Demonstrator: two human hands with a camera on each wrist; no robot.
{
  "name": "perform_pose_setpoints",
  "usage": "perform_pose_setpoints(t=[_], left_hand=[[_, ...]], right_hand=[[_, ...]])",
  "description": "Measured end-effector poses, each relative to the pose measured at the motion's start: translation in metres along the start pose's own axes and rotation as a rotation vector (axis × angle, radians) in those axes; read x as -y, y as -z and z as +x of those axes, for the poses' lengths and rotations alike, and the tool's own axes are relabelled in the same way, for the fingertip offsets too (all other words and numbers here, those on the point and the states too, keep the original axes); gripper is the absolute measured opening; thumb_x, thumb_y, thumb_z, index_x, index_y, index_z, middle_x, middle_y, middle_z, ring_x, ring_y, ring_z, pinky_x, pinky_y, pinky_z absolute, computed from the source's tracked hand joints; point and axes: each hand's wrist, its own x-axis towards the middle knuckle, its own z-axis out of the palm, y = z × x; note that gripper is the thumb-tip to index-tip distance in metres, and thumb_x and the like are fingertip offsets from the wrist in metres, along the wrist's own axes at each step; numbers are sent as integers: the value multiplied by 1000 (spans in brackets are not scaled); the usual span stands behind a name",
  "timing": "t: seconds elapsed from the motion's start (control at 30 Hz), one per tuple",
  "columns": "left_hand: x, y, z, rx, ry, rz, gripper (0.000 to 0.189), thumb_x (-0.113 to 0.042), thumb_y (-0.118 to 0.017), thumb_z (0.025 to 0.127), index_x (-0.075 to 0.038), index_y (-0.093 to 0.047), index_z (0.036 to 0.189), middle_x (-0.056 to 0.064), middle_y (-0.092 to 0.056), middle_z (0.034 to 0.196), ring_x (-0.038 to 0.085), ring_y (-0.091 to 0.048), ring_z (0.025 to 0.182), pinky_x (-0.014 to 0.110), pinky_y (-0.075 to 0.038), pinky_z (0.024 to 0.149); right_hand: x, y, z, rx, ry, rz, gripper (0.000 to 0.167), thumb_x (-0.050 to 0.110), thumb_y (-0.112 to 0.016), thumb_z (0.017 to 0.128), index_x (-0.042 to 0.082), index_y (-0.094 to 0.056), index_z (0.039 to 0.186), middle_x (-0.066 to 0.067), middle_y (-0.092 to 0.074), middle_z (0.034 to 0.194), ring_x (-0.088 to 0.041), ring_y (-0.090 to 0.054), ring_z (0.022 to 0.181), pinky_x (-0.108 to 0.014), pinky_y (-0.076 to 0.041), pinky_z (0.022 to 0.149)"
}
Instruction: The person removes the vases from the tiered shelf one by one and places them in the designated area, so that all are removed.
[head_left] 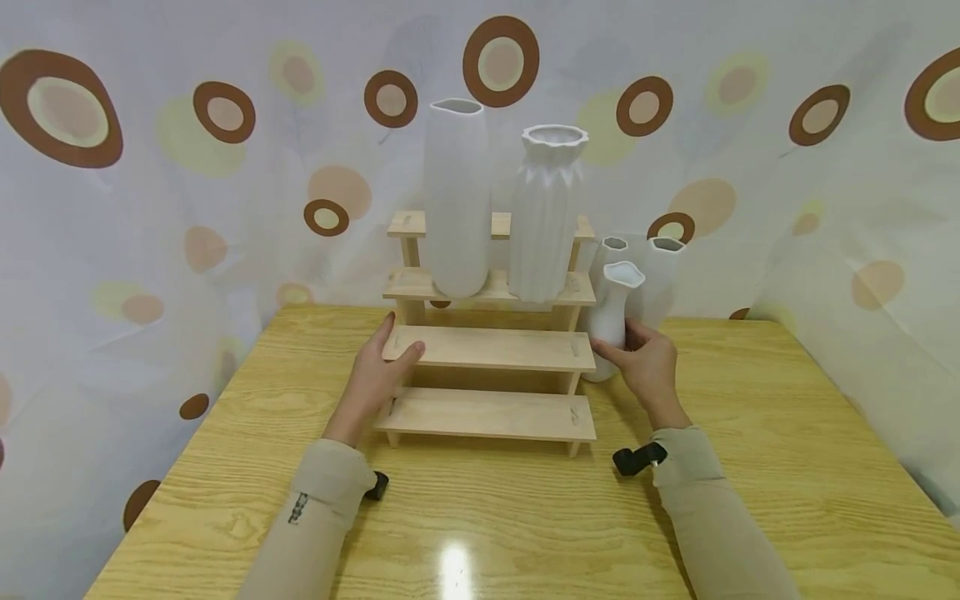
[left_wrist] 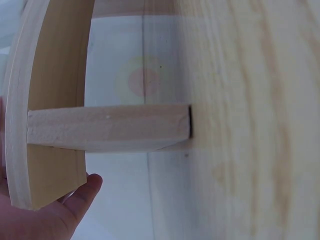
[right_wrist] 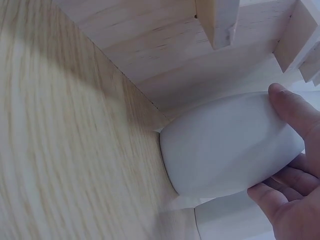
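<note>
A light wooden stepped rack (head_left: 495, 348) stands on the table. My left hand (head_left: 372, 375) holds the left end of its second step from the bottom, the thumb lying on top; in the left wrist view fingers (left_wrist: 85, 197) show beside the board. To the rack's right, my right hand (head_left: 651, 365) grips the lower body of a small white vase (head_left: 609, 317) with a flared rim. In the right wrist view the vase (right_wrist: 225, 145) is upright, its base at the tabletop, between thumb and fingers. A tall smooth vase (head_left: 459, 200) and a pleated vase (head_left: 551, 217) stand on a higher step.
Behind the small vase are two more white vases, a wider one (head_left: 662, 283) and a narrow-necked one (head_left: 613, 244), partly hidden. The wood-grain table (head_left: 480, 517) reaches back to a patterned cloth backdrop (head_left: 247, 192). Dark straps sit at both wrists.
</note>
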Motion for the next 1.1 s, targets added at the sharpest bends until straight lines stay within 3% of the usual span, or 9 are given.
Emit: perform_pose_setpoints(t=[0.63,0.9,1.1], left_hand=[[-2,2,2,10,-11,-1,92,-62,-58,92,-21,-11,160,-1,-11,163,24,-8,149,50,-17,118],[0,1,2,-2,-23,18,92,-60,-58,93,-17,-13,160,2,-13,163,25,-10,149,49,-17,118],[1,0,2,-4,-17,6,91,-59,-58,93,-16,-13,160,0,-13,163,24,-10,149,49,-17,118]], right_hand=[[16,9,2,-21,-32,-42,66,38,-84,79,-2,-65,128,-19,-66,120,-29,-64,111,-40,-53,92],[24,20,1,42,-43,5,63,33,-83,81,-3,-64,129,-20,-65,122,-31,-63,113,-20,-52,84],[29,27,0,71,-80,14,69,38,-83,81,-3,-61,132,-20,-63,127,-32,-60,117,-24,-53,88]])
